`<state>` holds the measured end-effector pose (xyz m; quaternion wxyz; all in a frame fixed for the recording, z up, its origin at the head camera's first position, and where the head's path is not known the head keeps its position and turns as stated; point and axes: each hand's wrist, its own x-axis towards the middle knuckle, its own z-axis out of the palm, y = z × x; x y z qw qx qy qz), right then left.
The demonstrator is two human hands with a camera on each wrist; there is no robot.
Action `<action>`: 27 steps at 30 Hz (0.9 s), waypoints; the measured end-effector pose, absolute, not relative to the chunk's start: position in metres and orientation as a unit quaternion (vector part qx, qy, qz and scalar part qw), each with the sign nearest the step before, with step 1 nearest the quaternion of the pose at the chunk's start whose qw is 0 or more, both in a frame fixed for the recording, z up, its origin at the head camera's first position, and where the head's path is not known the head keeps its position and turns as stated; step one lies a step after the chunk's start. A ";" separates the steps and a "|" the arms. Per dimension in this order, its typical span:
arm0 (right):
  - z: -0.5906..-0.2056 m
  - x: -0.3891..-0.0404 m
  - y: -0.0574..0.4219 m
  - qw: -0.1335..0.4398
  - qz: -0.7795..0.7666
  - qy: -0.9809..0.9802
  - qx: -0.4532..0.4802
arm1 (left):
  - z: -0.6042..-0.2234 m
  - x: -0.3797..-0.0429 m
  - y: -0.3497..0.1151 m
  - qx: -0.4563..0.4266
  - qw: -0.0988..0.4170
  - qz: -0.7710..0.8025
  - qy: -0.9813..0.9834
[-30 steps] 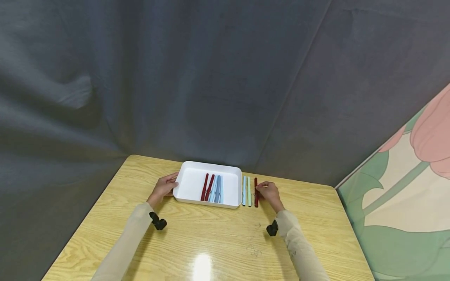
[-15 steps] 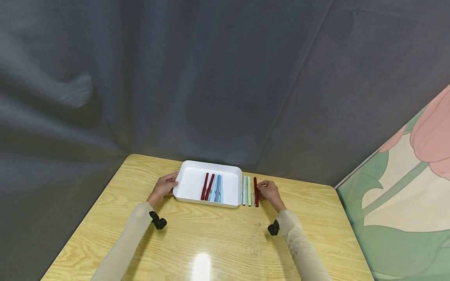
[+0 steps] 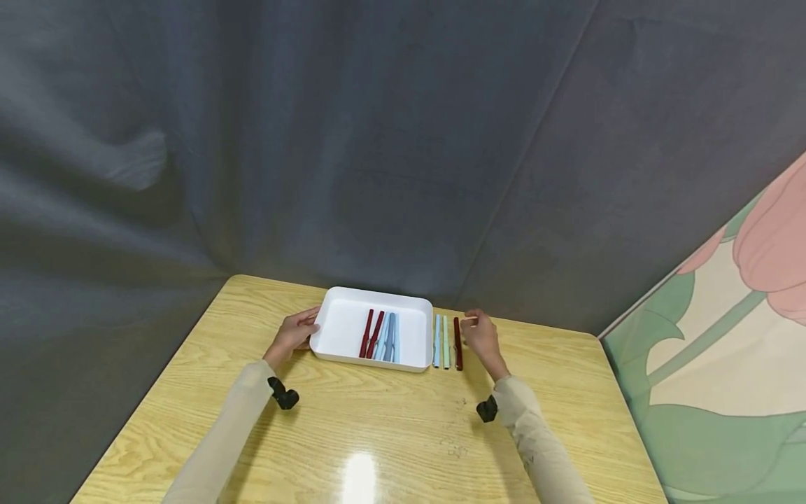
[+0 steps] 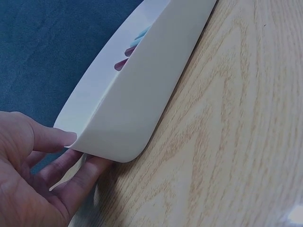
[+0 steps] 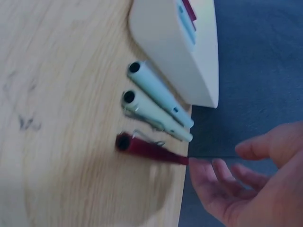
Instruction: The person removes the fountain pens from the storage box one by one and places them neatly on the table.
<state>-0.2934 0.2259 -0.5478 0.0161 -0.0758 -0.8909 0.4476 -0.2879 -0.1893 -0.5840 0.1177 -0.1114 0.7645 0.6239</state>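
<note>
The left hand [image 3: 292,336] grips the left end of the white tray [image 3: 338,332]: its thumb lies over the rim and its fingers bend in from outside, their tips partly hidden by the tray. The tray sits near the far edge of the table [image 3: 403,434], in front of a dark curtain [image 3: 378,140].

In the tray, right of its middle, 2 dark red pens [image 3: 366,334] lie beside 3 blue pens [image 3: 390,337], all pointing roughly away from the person; the middle blue is darker than the other 2.

On the table, just right of the tray, 3 more pens lie in a row: a light blue pen [image 3: 437,341], a pale green pen [image 3: 446,343] and, slightly apart, a red pen [image 3: 458,344].

The right hand [image 3: 482,337] is beside the far end of this red pen and has hold of nothing. Its fingers are loosely bent, with a clear gap between them and the thumb. A fingertip is right at the pen's thin end; whether it touches, I cannot tell.
</note>
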 end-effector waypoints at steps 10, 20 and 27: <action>-0.541 -0.295 0.198 0.078 0.527 -0.843 -0.075 | -0.587 -0.287 -0.190 -0.114 0.111 0.630 0.760; -0.545 -0.291 0.164 0.088 0.616 -0.782 -0.019 | -0.588 -0.287 -0.189 -0.111 0.107 0.636 0.756; -0.549 -0.290 0.147 0.064 0.607 -0.792 -0.004 | -0.586 -0.287 -0.188 -0.114 0.101 0.637 0.756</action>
